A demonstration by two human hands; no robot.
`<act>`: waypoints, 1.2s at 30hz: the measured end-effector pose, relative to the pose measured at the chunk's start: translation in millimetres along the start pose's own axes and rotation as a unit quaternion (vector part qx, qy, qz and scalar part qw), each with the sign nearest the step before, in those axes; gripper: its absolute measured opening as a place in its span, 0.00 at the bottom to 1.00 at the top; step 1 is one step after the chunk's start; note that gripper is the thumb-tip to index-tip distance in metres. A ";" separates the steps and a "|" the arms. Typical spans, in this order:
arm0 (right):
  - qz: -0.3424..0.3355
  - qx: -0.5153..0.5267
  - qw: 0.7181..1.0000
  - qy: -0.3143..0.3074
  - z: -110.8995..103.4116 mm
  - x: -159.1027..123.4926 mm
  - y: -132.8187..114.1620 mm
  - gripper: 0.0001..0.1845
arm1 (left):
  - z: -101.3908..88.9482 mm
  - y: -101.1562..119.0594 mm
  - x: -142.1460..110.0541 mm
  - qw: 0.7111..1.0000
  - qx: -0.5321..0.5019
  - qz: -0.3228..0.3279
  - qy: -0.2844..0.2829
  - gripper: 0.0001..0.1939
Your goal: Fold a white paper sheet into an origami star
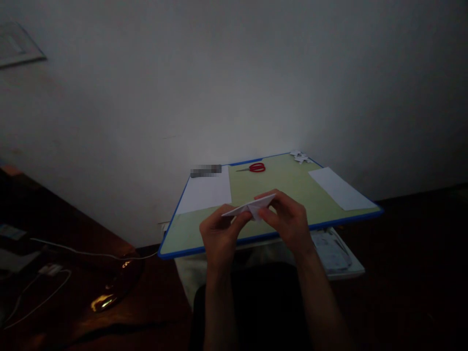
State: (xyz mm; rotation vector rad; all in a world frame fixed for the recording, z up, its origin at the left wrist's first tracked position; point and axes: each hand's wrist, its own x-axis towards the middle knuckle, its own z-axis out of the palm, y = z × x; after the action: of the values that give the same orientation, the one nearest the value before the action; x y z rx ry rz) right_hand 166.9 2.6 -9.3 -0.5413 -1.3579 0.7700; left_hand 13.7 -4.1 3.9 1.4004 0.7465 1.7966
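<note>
A small piece of folded white paper (249,206) is held up between both hands, above the near edge of the green tabletop (270,190). My left hand (221,231) pinches its left side, thumb underneath near the middle. On the other side, my right hand (287,219) grips the paper between thumb and fingers. The paper has long pointed ends and a creased flap hanging at its centre. Fingers behind the paper are partly hidden. Beyond the hands lies a pair of red-handled scissors (256,167), apart from them.
White sheets (206,192) lie at the table's left, with a blurred grey object (205,171) on their far edge. Another white paper stack (340,189) rests at the right. Small folded paper pieces (301,156) sit in the far right corner. A white drawer (338,253) juts out below.
</note>
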 end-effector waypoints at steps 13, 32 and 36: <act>0.013 0.012 0.999 0.032 6.2 1.7 -4.9 0.07 | 4.3 -11.0 1.0 0.999 -0.050 -0.003 -0.013 0.11; -0.034 0.040 0.996 0.076 15.0 -0.5 -12.9 0.04 | 3.3 -2.0 -1.9 0.994 -0.006 0.091 -0.058 0.04; -0.051 0.034 0.993 0.096 14.3 -2.8 -14.2 0.06 | 5.1 -0.4 -2.8 0.994 -0.002 0.094 -0.050 0.04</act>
State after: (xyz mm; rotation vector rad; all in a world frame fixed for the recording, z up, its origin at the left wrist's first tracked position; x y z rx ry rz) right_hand 155.2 -10.0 1.6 -0.4754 -1.1683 0.6612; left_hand 19.1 -6.1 3.3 1.5902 0.5746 1.8517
